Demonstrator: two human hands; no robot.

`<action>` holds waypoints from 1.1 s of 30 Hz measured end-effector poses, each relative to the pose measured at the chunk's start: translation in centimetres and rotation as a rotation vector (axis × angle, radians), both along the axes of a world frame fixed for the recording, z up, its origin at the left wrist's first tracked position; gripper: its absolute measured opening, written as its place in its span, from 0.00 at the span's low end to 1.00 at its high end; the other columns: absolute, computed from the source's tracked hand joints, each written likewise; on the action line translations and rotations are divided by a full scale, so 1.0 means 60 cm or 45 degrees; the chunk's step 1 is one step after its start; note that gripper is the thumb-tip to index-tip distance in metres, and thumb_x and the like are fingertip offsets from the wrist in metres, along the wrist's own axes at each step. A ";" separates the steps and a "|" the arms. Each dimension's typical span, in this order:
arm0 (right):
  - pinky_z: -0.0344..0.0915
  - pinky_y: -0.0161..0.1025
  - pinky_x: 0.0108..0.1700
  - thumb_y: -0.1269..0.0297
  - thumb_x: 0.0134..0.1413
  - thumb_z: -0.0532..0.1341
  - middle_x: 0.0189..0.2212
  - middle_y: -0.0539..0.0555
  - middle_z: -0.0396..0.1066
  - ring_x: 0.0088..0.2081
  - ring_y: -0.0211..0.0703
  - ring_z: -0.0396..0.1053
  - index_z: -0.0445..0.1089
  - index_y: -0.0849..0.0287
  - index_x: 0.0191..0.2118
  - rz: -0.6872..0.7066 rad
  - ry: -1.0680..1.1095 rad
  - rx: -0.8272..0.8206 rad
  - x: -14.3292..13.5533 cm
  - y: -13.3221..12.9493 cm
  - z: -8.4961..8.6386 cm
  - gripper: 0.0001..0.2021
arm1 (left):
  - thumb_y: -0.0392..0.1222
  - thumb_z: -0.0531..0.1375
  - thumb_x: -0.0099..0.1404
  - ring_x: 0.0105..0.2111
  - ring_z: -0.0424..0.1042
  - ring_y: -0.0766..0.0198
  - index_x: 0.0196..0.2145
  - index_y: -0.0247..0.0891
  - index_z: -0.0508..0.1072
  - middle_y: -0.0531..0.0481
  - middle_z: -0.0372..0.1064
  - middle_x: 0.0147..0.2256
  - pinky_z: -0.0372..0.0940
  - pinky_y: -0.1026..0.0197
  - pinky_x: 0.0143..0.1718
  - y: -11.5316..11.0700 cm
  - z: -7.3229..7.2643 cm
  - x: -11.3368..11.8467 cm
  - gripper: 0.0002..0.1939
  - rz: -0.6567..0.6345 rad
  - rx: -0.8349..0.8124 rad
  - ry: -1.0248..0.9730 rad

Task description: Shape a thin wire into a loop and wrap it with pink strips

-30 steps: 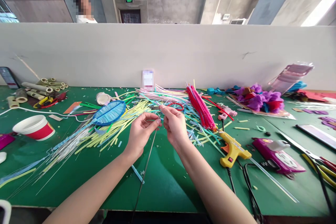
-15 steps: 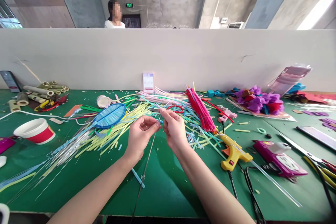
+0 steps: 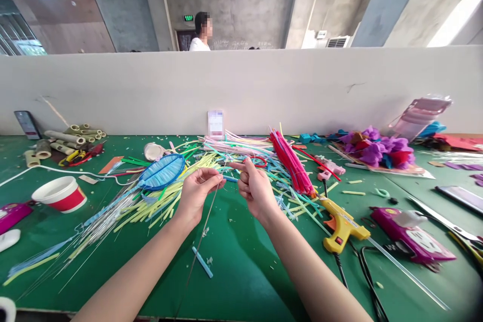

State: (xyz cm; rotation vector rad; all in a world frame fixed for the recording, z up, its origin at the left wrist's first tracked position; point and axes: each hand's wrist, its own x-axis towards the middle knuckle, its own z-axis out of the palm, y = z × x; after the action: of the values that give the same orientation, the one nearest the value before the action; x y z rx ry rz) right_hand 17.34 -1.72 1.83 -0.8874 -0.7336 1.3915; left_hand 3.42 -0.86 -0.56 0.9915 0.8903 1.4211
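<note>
My left hand (image 3: 196, 193) is closed in a pinch on a thin wire (image 3: 206, 224), which slants down from the fingertips toward the table's front edge. A small bit of blue shows at those fingertips. Just to the right, my right hand (image 3: 257, 186) has its index finger stretched toward the left hand, its other fingers curled in. Whatever lies inside those curled fingers is hidden. Below the hands, a short blue piece (image 3: 203, 261) rests on the green table (image 3: 241, 282). Beyond them spread yellow pipe cleaners (image 3: 162, 201) and a pink-red bundle (image 3: 290, 161).
At left are a paper cup (image 3: 60, 191), a blue leaf-shaped piece (image 3: 163, 172) and bamboo tubes (image 3: 64, 137). A yellow glue gun (image 3: 343, 226), purple power strip (image 3: 411, 236) and scissors (image 3: 445, 219) lie right. A phone (image 3: 216, 125) leans on the partition (image 3: 241, 85); a person (image 3: 202, 32) is behind.
My right hand has drawn slightly away from the left, its index finger now extended instead of pinching. The view has shifted a little, and the person behind the partition appears farther right.
</note>
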 end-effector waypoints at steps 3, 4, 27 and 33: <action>0.33 0.30 0.16 0.41 0.49 0.65 0.17 0.38 0.42 0.16 0.28 0.38 0.75 0.65 0.38 0.039 -0.117 0.033 0.025 -0.014 0.020 0.26 | 0.39 0.74 0.46 0.27 0.76 0.65 0.28 0.35 0.75 0.55 0.74 0.26 0.71 0.62 0.37 0.000 0.018 -0.017 0.14 -0.037 0.009 0.016; 0.33 0.30 0.16 0.40 0.49 0.64 0.18 0.39 0.42 0.16 0.28 0.39 0.75 0.64 0.38 0.019 -0.177 0.073 0.037 -0.021 0.026 0.27 | 0.38 0.74 0.46 0.27 0.76 0.65 0.28 0.35 0.75 0.55 0.74 0.26 0.71 0.62 0.36 -0.001 0.027 -0.025 0.14 -0.052 0.023 0.033; 0.64 0.39 0.37 0.53 0.52 0.67 0.36 0.55 0.79 0.38 0.47 0.72 0.80 0.56 0.37 0.162 -0.965 0.398 0.097 -0.077 0.032 0.13 | 0.39 0.71 0.50 0.26 0.77 0.58 0.28 0.41 0.77 0.47 0.77 0.26 0.73 0.59 0.28 -0.024 0.097 -0.069 0.08 -0.446 0.322 0.843; 0.60 0.35 0.31 0.51 0.47 0.70 0.28 0.52 0.75 0.30 0.40 0.68 0.78 0.61 0.31 0.223 -0.810 0.257 0.095 -0.047 -0.011 0.16 | 0.39 0.71 0.51 0.27 0.78 0.57 0.38 0.41 0.71 0.48 0.77 0.28 0.73 0.58 0.30 -0.003 0.043 -0.055 0.17 -0.576 0.117 0.705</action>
State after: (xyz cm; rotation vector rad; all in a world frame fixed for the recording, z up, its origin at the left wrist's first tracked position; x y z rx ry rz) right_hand 23.03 -4.52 1.19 -1.1352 -1.4368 1.1538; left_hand 0.12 -1.05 2.05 1.5855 0.9171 0.8165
